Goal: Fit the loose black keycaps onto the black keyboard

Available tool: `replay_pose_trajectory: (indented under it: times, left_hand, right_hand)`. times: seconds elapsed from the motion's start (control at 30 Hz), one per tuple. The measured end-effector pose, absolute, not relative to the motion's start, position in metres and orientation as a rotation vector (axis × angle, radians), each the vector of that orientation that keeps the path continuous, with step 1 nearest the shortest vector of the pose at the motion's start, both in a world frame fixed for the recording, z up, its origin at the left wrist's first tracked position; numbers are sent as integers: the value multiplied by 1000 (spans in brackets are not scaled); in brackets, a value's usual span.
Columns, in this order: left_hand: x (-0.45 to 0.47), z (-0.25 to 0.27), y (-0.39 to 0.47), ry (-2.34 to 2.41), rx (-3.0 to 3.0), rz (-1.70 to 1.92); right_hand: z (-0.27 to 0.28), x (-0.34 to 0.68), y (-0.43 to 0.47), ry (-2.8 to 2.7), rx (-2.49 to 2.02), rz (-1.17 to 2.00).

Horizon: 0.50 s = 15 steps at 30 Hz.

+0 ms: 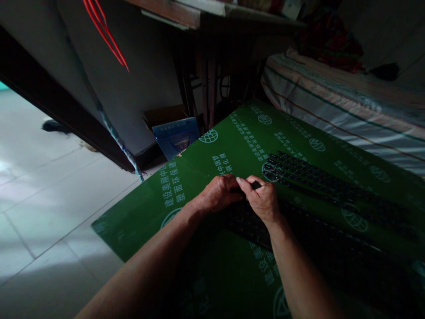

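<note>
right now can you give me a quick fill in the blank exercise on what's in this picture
1. Both hands, the left hand and the right hand, meet over the near ____-coloured keyboard.
2. The board under the keyboards is ____ with white printing.
3. A second keyboard lies ____ from the person than the one under the hands.
4. The long thin strips hanging at top left are ____.

Missing words: black; green; farther; red
</note>
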<state>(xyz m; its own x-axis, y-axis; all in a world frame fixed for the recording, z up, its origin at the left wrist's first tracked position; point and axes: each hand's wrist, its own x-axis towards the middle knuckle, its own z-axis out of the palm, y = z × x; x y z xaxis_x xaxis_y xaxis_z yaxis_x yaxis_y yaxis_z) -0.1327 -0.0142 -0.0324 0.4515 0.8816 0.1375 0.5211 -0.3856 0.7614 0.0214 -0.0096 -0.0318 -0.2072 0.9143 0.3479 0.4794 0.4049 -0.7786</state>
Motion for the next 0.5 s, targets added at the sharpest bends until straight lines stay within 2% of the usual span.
replay_pose_trajectory:
  times: [0.5]
  left_hand:
    - [-133,-22,-15,1154,1980,756]
  right_hand:
    - [-23,25,-9,-1650,-1215,849]
